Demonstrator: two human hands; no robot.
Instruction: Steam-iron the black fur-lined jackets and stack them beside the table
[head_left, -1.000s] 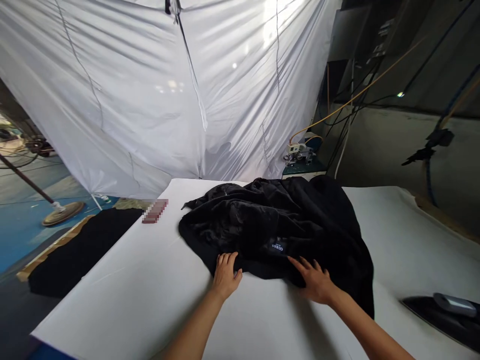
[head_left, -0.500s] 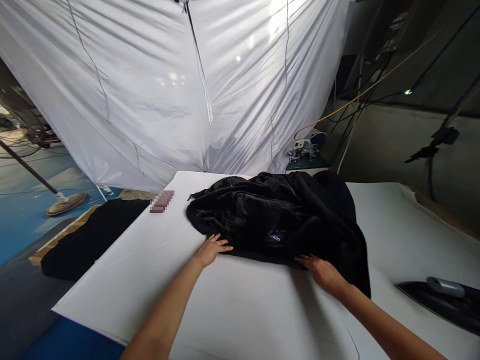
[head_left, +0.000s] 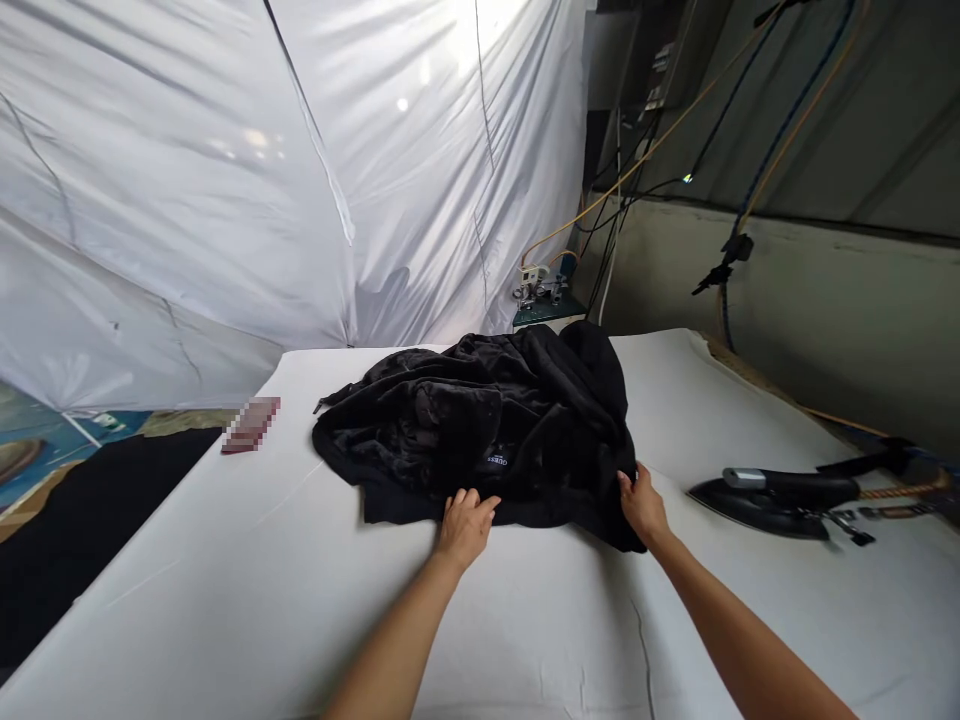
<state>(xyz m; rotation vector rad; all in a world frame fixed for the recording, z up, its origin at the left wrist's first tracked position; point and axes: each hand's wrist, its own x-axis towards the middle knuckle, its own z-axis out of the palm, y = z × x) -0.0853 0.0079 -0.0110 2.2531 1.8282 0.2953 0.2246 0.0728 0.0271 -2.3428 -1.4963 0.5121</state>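
Observation:
A black plush jacket (head_left: 450, 430) lies bunched on the white-covered table (head_left: 247, 580), with a small white GUESS label showing near its front side. What looks like a zip end sticks out at its far left. My left hand (head_left: 466, 527) rests on the jacket's near hem, fingers lying on the cloth and thumb apart. At the right edge of the jacket, my right hand (head_left: 643, 508) has its fingers closed on the cloth, thumb on top.
An iron (head_left: 780, 500) with a cord stands on the table to the right. A pixelated dark red item (head_left: 252, 425) lies at the left. Black cloth (head_left: 112, 520) is beyond the left edge. A white sheet (head_left: 225, 200) hangs behind; cables (head_left: 727, 240) dangle at the right.
My view has turned right. My left hand has slid right along the hem; my right hand has gone from the near hem to the jacket's right edge and gripped it.

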